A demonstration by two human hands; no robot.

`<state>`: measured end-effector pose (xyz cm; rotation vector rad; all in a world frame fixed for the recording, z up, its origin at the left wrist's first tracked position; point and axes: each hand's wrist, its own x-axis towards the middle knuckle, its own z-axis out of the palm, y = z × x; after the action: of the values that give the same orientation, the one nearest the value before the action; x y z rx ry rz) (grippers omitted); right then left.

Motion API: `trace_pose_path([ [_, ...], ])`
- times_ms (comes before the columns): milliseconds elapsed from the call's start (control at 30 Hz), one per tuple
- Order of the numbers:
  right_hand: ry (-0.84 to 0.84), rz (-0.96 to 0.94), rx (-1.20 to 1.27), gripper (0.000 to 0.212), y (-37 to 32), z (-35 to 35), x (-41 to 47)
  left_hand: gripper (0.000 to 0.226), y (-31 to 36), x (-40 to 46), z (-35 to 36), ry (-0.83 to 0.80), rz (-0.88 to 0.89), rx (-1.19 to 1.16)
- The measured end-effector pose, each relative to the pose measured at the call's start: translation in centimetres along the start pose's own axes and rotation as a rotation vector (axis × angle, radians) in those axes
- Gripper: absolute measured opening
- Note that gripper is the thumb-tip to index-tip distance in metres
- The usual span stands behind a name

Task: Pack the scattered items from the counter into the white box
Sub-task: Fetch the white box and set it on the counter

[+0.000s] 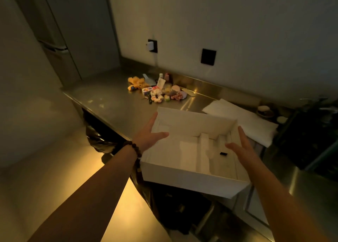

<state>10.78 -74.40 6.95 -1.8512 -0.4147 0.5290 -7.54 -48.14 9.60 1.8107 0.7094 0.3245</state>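
Note:
The white box (190, 179) lies open at the counter's front edge, its near side hanging past the edge. Inside are white moulded dividers and one small black piece (223, 153). My left hand (149, 134) is at the box's left wall, straight fingers outside and thumb over the inside. My right hand (241, 147) is spread flat at the right wall with straight fingers. The scattered items (161, 92) sit in a heap further back on the counter: a yellow plush toy (137, 82), a small colourful carton (150, 90), a white tube (161, 82), small bottles and fabric bits.
The steel counter (109, 99) runs from the left corner to the right. A flat white lid or sheet (237, 121) lies right of the box. A small dish (265, 111) and dark objects stand at far right. A black bag (102, 141) hangs below the counter.

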Motion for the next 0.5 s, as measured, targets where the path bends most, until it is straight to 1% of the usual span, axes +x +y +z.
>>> trace_pose_path([
  [100,0.016,0.036,0.013,0.081,-0.9,2.6,2.9,0.091,-0.6,4.2,-2.2,-0.051,-0.015,-0.003],
  [267,0.104,-0.021,0.007,0.08,-1.4,6.6,9.0,0.092,-2.3,12.5,-4.6,-0.114,-0.031,-0.008],
  [367,0.157,-0.03,0.023,0.079,-1.8,8.1,13.6,0.093,-2.5,18.1,-5.4,-0.157,-0.026,-0.054],
  [500,0.238,0.014,0.015,0.078,-2.7,9.0,18.4,0.092,-1.7,24.9,-5.8,-0.222,-0.038,-0.026],
])
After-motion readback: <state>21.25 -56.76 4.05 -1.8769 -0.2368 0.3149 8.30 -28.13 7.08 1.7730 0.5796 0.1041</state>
